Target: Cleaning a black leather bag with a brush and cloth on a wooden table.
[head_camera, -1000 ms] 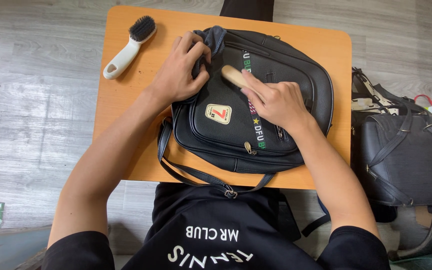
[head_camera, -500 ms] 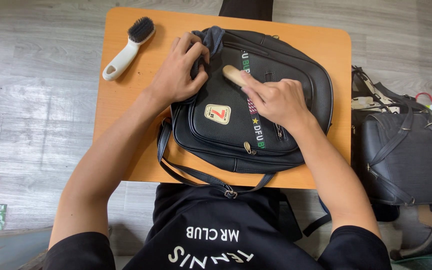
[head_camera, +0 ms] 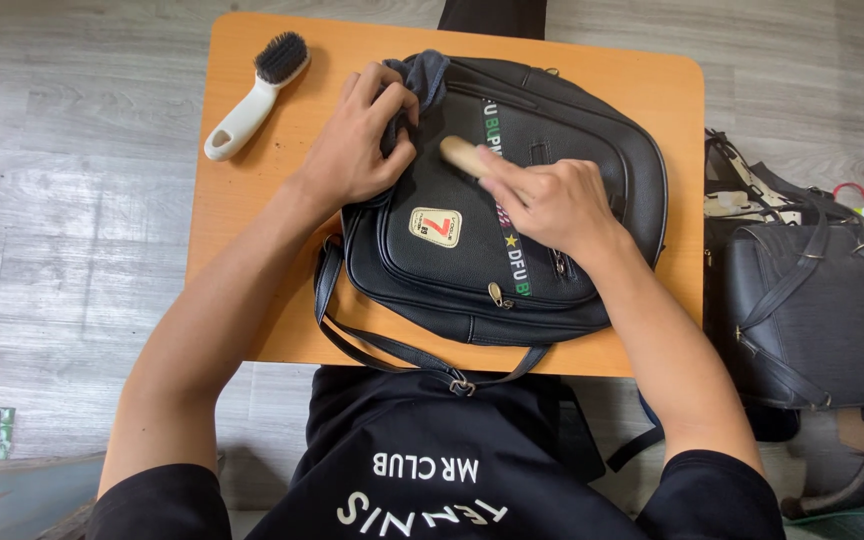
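A black leather backpack (head_camera: 552,270) with a small cream badge lies flat on a small orange table (head_camera: 642,90). My left hand (head_camera: 357,150) presses on the bag's upper left corner and pinches a dark grey cloth (head_camera: 430,78) there. My right hand (head_camera: 552,200) rests on the middle of the bag, its fingers closed around a pale wooden brush (head_camera: 464,155) whose end sticks out toward the top left. The brush's bristles are hidden against the bag.
A white-handled brush with black bristles (head_camera: 252,95) lies on the table's top left corner. The backpack's strap (head_camera: 402,350) hangs over the near edge. Dark bags (head_camera: 812,290) stand on the grey wooden floor to the right of the table.
My right hand with the wooden brush has shifted slightly along the bag's front. The left hand stays on the cloth at the corner.
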